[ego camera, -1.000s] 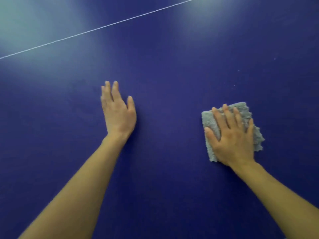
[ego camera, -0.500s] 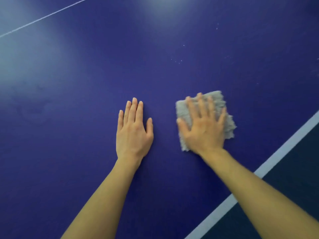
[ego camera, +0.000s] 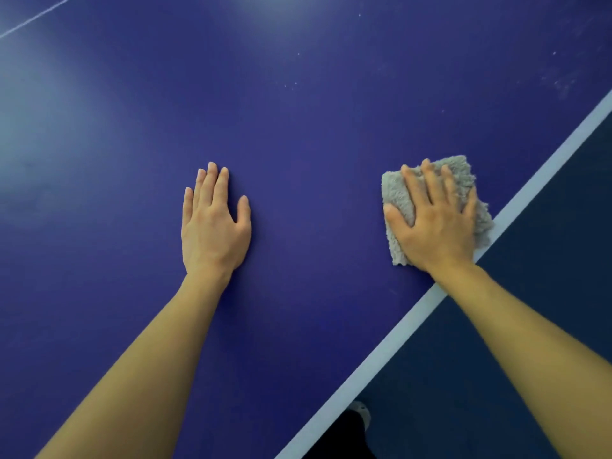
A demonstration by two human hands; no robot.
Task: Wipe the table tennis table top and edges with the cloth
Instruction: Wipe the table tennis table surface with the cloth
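One shaggy grey cloth (ego camera: pixel 463 173) lies folded under the right hand (ego camera: pixel 437 226), fingers (ego camera: pixel 430 183) spread; left hand (ego camera: pixel 212 226) flat.

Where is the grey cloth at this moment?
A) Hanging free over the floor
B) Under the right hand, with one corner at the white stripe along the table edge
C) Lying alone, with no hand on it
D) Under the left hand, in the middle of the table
B: the right hand lies flat on the cloth, whose corner reaches the white stripe; the left hand rests on the bare table top.
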